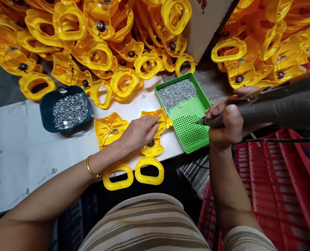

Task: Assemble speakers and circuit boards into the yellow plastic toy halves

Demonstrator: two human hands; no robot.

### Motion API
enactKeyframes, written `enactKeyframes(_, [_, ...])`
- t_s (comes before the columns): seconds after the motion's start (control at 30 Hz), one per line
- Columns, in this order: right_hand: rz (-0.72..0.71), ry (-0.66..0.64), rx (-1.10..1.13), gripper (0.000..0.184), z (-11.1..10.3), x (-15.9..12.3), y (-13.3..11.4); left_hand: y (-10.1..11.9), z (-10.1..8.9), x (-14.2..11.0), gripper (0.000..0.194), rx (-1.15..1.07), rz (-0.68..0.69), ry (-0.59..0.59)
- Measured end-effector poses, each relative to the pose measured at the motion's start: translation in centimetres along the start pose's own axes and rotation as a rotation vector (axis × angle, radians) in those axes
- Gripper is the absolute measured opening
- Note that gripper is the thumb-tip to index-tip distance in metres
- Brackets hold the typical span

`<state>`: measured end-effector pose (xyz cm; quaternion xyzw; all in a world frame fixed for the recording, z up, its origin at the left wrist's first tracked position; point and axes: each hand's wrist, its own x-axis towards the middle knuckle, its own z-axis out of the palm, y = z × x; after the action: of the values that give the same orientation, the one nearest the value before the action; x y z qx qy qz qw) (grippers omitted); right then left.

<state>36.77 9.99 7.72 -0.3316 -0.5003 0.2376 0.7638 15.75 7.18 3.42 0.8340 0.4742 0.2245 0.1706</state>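
My right hand (229,122) is wrapped round a dark electric screwdriver (264,108). The tip of its bit (198,122) points left over a green perforated tray (184,148), which has small silver screws (178,92) heaped at its far end. My left hand (141,132) lies over a yellow plastic shell half (155,150), thumb and index finger on its upper part; the other fingers are partly hidden. A round dark part is visible below the thumb. Just left of it sits a second yellow shell half (109,129) with wires and a small green circuit board (115,130).
A dark teal tub (46,113) of silver metal pieces stands on the white work surface (13,150). Yellow shells (68,21) are piled along the back, with another heap (282,52) at the right. Red plastic crates (270,181) stand below at the right.
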Motion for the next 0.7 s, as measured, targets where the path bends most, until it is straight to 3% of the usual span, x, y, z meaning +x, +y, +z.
enactKeyframes(0.2, [-0.051, 0.019, -0.103, 0.026, -0.3, 0.3, 2.7, 0.0, -0.3, -0.2, 0.024, -0.041, -0.064, 0.041])
enactKeyframes(0.3, [-0.025, 0.03, -0.166, 0.034, -0.5, 0.3, 3.8, -0.1, -0.3, -0.3, 0.016, -0.091, 0.013, 0.048])
enactKeyframes(0.43, [-0.007, 0.057, -0.196, 0.038, -0.8, 0.3, 4.8, -0.2, -0.2, -0.4, 0.025, -0.074, 0.122, 0.098])
enactKeyframes(0.53, [0.007, 0.058, -0.233, 0.043, -0.9, 0.3, 5.3, -0.3, -0.1, -0.4, 0.028, -0.018, 0.099, 0.075])
enactKeyframes(0.7, [0.015, 0.047, -0.245, 0.042, -1.2, 0.3, 5.7, -0.2, -0.4, -0.2, 0.027, -0.13, 0.04, 0.038])
